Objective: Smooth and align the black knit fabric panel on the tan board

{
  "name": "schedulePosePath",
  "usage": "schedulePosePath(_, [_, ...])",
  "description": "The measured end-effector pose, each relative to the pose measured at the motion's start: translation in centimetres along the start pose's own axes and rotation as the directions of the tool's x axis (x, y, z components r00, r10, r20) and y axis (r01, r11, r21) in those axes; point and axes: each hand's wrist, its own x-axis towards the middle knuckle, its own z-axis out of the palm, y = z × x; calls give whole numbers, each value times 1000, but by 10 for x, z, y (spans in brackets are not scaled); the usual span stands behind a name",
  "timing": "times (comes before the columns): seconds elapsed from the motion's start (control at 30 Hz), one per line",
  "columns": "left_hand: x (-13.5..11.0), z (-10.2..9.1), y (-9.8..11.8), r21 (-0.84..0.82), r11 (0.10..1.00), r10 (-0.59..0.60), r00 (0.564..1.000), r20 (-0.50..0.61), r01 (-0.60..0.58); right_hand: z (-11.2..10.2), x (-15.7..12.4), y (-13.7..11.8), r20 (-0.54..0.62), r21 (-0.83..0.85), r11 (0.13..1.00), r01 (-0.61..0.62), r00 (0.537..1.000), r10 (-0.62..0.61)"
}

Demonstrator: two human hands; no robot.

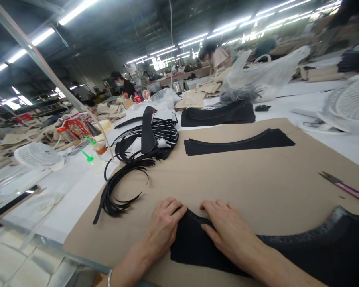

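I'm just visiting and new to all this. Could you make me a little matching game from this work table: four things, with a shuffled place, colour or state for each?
Things:
1. Pink-handled tool
2. Bottle nozzles
3. Bundle of thin black strips
4. The person's left hand

Matches:
A. Curled in a loose arc
B. Touching a corner of the nearest black piece
C. Toward the right side of the brown sheet
D. Green

Pairs: 1-C, 2-D, 3-A, 4-B.

A matt black, cloth-like curved panel (194,241) has a rough, slightly shiny edge. The broad brown paper-like sheet (242,175) looks smooth and matt; the clear plastic bag (277,73) is crinkled and glossy.
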Motion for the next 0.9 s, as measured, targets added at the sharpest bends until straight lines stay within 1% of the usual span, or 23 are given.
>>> schedulePosePath(0.13, [2, -8, 4, -5, 999, -36, 998, 44, 36, -2, 1, 1, 48, 14, 1000, -26, 999, 25])
schedulePosePath(0.27, [6, -16, 14, -56, 995, -75, 993, 89, 80, -3, 2, 0, 65, 27, 999, -45, 997, 43])
schedulePosePath(0.33, [9, -17, 21, -109, 989, -88, 990, 106, 99, -6, 3, -2, 79, 22, 998, -54, 996, 52])
schedulePosePath(0.47, [17, -15, 31, -186, 976, -71, 975, 209, 111, -14, 3, -7, 114, 25, 996, -84, 990, 81])
schedulePosePath(0.53, [20, -14, 31, -195, 973, -76, 965, 250, 127, -16, 2, -9, 116, 35, 997, -73, 991, 69])
schedulePosePath(0.63, [24, -15, 29, -194, 973, -72, 959, 275, 128, -17, -1, -8, 132, 61, 997, -54, 990, 46])
schedulePosePath(0.77, [27, -20, 28, -190, 975, -53, 954, 294, 113, -15, -5, -1, 157, 67, 995, -71, 986, 60])
schedulePosePath(0.9, [28, -20, 30, -189, 977, -41, 955, 293, 100, -10, -10, 4, 129, 72, 995, -65, 990, 55])
